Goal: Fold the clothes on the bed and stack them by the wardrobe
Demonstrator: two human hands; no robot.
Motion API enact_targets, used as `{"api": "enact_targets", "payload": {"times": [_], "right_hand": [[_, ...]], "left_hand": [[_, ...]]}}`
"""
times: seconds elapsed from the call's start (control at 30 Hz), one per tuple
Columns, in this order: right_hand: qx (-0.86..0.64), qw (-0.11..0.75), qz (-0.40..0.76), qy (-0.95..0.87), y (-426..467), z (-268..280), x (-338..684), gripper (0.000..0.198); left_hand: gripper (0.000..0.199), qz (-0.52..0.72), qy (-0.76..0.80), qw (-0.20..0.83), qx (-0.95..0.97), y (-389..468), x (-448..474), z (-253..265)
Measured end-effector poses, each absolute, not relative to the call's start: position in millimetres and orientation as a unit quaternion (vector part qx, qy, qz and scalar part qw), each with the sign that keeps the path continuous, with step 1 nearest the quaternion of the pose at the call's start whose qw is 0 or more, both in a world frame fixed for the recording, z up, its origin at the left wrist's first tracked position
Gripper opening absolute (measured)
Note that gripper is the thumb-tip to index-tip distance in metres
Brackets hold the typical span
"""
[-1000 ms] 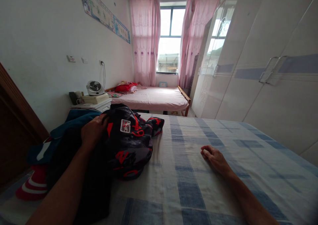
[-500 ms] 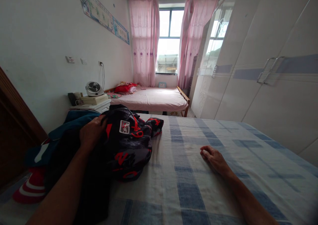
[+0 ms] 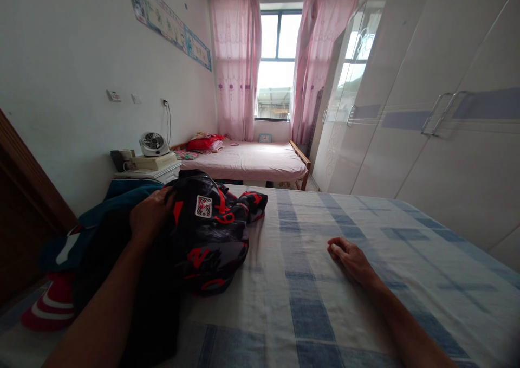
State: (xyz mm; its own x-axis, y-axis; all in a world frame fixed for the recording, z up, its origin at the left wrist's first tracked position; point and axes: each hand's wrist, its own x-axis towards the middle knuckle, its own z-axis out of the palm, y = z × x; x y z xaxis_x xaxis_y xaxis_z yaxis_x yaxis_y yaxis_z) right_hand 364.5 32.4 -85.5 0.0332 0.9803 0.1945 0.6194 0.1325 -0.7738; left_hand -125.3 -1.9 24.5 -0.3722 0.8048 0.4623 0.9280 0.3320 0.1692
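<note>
My left hand (image 3: 151,213) rests on top of a pile of clothes at the left of the bed, its fingers closed into the fabric of a black jacket with red print (image 3: 211,238). A dark teal garment (image 3: 117,200) and a red and white striped piece (image 3: 52,305) lie in the same pile. My right hand (image 3: 351,259) lies flat, palm down, on the blue and white checked bedsheet (image 3: 309,303), holding nothing, well apart from the pile.
White wardrobe doors (image 3: 426,140) run along the right side. A second bed with a pink sheet (image 3: 252,162) stands under the window with pink curtains. A bedside cabinet with a small fan (image 3: 153,143) is at the left wall. A dark wooden headboard (image 3: 24,211) is at far left.
Almost nothing has moved. My view shifted slightly and both hands stay where they were.
</note>
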Motion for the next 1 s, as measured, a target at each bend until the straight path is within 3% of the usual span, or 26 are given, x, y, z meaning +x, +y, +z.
{"api": "enact_targets", "payload": {"times": [0.4,0.67,0.73,0.83,1.0], "right_hand": [[-0.605,0.369,0.256,-0.658,35,-89,366,0.024],[-0.618,0.357,0.256,-0.652,34,-89,365,0.025],[-0.626,0.356,0.254,-0.645,34,-90,364,0.026],[-0.634,0.375,0.257,-0.626,33,-90,359,0.026],[-0.581,0.409,0.437,-0.552,27,-72,334,0.038]], "left_hand": [[0.060,-0.220,-0.790,0.149,-0.552,-9,-122,26],[0.050,-0.327,-0.749,0.200,-0.540,-15,-96,53],[0.042,-0.379,-0.687,0.218,-0.580,-31,-66,64],[0.029,-0.454,-0.459,0.191,-0.739,-75,-8,70],[0.033,-0.309,-0.248,0.041,-0.917,-138,61,31]]}}
